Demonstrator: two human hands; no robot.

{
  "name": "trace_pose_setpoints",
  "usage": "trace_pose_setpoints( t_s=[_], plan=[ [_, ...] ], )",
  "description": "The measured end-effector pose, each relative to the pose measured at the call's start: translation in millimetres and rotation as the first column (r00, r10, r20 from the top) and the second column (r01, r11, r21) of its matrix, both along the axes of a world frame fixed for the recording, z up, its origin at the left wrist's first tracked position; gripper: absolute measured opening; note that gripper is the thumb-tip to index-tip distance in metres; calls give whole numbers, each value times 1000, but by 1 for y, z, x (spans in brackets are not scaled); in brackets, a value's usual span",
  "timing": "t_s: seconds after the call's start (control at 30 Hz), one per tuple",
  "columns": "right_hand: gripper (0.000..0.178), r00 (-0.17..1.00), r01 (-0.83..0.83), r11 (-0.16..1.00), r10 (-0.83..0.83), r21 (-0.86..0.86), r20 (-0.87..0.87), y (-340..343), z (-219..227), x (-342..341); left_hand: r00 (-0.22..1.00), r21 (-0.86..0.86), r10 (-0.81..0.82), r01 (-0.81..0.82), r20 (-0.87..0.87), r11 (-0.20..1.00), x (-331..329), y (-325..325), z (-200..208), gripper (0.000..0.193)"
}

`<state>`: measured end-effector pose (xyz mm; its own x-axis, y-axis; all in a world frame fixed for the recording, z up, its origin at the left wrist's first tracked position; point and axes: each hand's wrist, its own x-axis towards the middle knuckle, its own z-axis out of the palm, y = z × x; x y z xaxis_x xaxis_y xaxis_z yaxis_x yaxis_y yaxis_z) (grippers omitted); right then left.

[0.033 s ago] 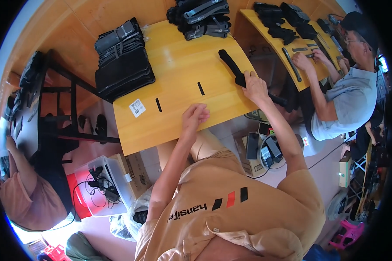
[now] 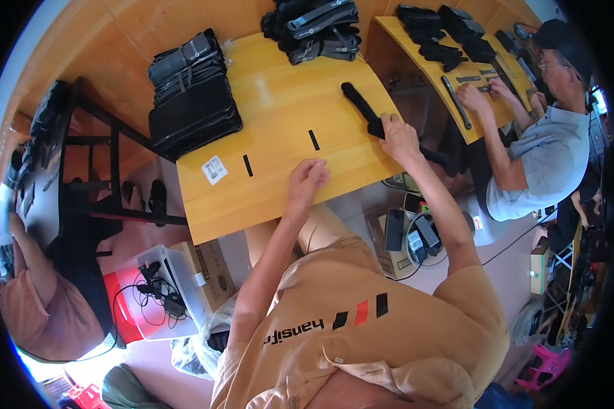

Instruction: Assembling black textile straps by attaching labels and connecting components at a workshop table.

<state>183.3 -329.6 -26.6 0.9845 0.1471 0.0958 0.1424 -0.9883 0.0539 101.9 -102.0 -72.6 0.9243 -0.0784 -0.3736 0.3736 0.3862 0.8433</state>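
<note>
At the right edge of the yellow table (image 2: 348,163), my right hand (image 2: 400,140) is closed on a long black padded strap (image 2: 360,102). One end of the strap lies toward the far side of the table; the other end (image 2: 435,157) hangs out past the edge beyond my hand. My left hand (image 2: 308,183) is over the front edge with its fingers curled, and nothing shows in them. Nearest to it are two short black strips (image 2: 314,140) (image 2: 247,165) on the tabletop. A white printed label (image 2: 214,170) is stuck farther left.
Stacked black pads (image 2: 194,112) stand at the back left, and bundled black and grey straps (image 2: 320,31) at the back. A co-worker (image 2: 542,143) handles strips at the right-hand table (image 2: 430,82). On the floor are a clear bin with cables (image 2: 201,307) and a cardboard box (image 2: 215,273).
My left hand has shifted very slightly up and to the right. The far end of the black strap sits a touch lower; my right hand keeps its grip.
</note>
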Motion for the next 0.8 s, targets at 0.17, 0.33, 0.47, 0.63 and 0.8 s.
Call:
trace_pose_setpoints(
  t_s=[0.17,0.33,0.47,0.63,0.8],
  plan=[
    [43,999,-49,997,50,65,-7,3,-5,-9,618,738,-446,-361,647,570,57,-54,25,60],
    [41,996,-84,991,81,107,34,9,-3,-24,526,948,-802,-277,284,155,107,-83,8,77],
    [39,992,-110,985,102,134,68,1,-6,-27,504,965,-851,-263,151,16,118,-95,-3,61],
    [35,989,-148,974,141,172,53,-6,-10,-30,513,934,-835,-356,198,3,119,-99,-18,37],
    [25,991,-128,820,78,558,112,-19,-12,-23,489,904,-815,-418,310,92,114,-101,-22,31]
  ],
)
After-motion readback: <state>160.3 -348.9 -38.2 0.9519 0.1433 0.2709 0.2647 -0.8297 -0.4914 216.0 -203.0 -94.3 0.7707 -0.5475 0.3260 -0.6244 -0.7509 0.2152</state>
